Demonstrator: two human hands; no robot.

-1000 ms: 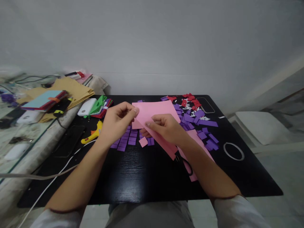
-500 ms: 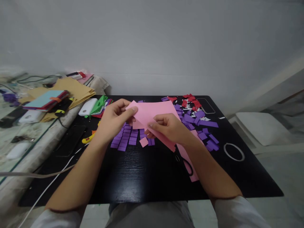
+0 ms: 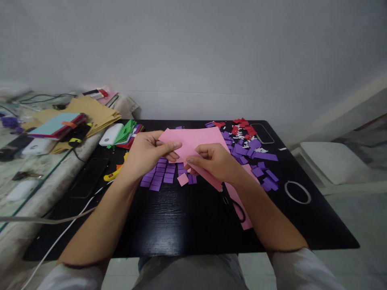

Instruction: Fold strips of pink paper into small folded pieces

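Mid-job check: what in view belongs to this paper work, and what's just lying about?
Likely in the job:
pink strip, in left hand and right hand
pink sheet beneath
purple pieces
scissors, partly hidden

Seemingly just lying about:
pale ring
dark phone
blue notebook
white seat
yellow glue gun, perhaps

Dim room, soft glare, stretched and blurry edges.

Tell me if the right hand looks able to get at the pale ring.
Probably yes: bare black tabletop surrounds the ring, though the right hand would likely have to release the pink paper first.
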